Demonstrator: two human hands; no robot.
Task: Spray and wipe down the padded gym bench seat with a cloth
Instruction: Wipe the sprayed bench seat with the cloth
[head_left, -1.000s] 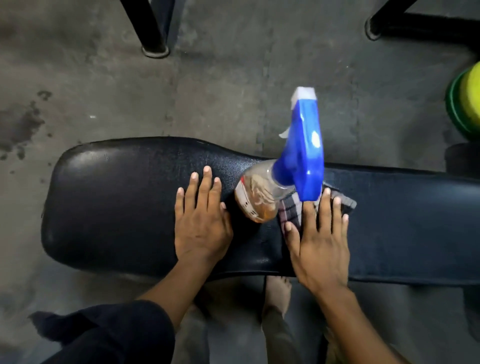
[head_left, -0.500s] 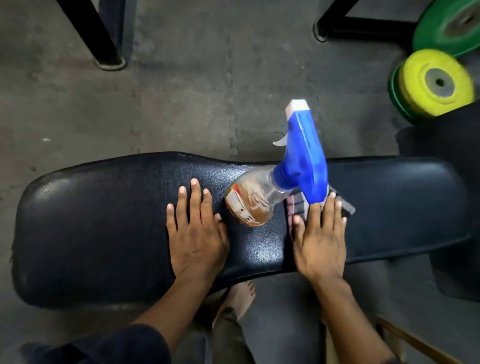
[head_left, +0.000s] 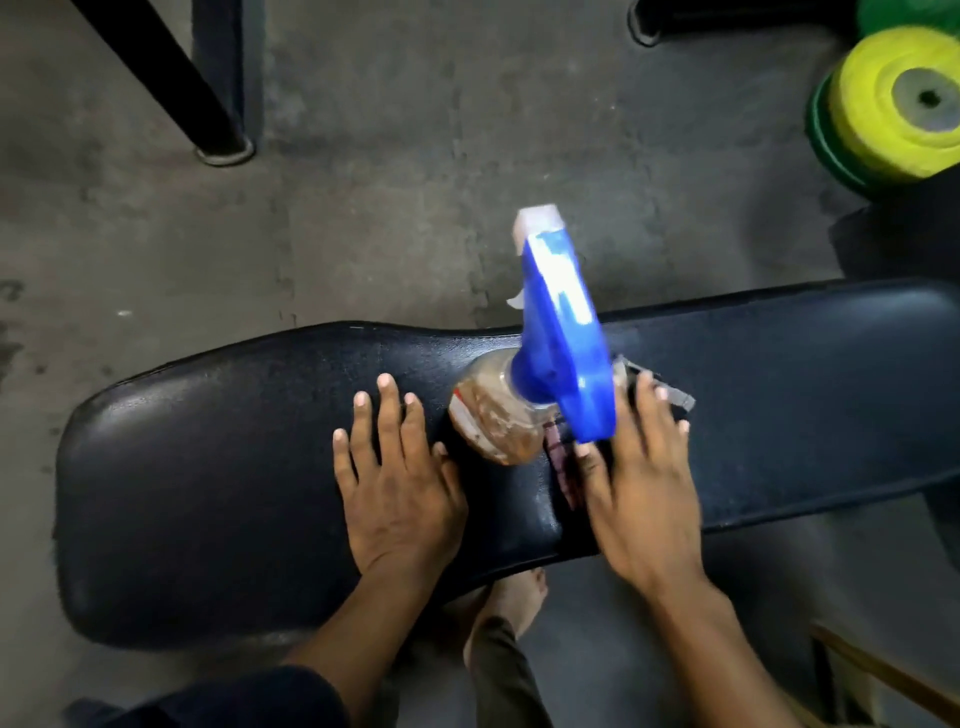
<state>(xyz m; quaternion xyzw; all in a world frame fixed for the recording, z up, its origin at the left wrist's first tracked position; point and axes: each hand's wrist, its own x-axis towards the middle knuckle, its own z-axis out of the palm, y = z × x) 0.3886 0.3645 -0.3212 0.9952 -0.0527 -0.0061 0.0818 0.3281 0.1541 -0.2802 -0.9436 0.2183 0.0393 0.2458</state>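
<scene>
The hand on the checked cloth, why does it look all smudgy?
Head view: the right hand is smeared by motion blur over the checked cloth; the left hand lies flat and sharp on the black padded bench seat; the clear spray bottle with a blue trigger head is slightly soft; the yellow weight plate is blurred too.

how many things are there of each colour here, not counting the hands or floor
blue: 1, the spray bottle trigger head
black: 1, the bench seat
yellow: 1, a weight plate
green: 1, a plate behind the yellow one
checked: 1, the cloth under the right hand
total: 5
</scene>
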